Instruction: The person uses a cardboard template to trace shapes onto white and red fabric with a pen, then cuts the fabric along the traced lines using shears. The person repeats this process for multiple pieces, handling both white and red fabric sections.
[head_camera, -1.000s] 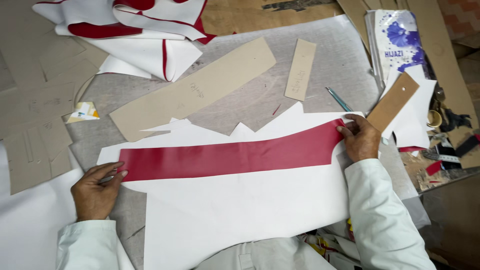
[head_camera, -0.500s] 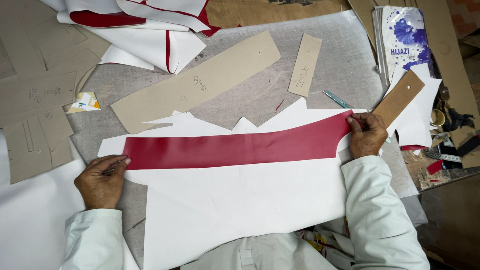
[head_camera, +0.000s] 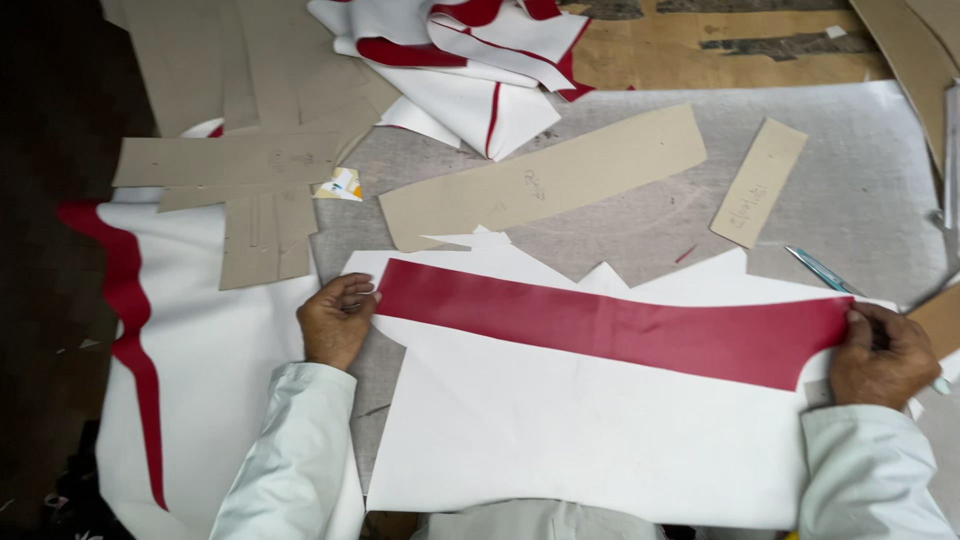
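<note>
Red strip (head_camera: 620, 325): long curved band lying on white sheet (head_camera: 580, 440), long axis running left to right between both hands. Left hand (head_camera: 338, 320), fingers curled, pins its left end; right hand (head_camera: 882, 355) presses its right end, fingers closed. Cardboard pattern (head_camera: 545, 178) beyond, apart.

A long cardboard pattern (head_camera: 545, 178) lies at twelve o'clock, a small cardboard strip (head_camera: 758, 182) at one, folded red-and-white pieces (head_camera: 470, 60) beyond, scissors (head_camera: 822, 270) at three.
</note>
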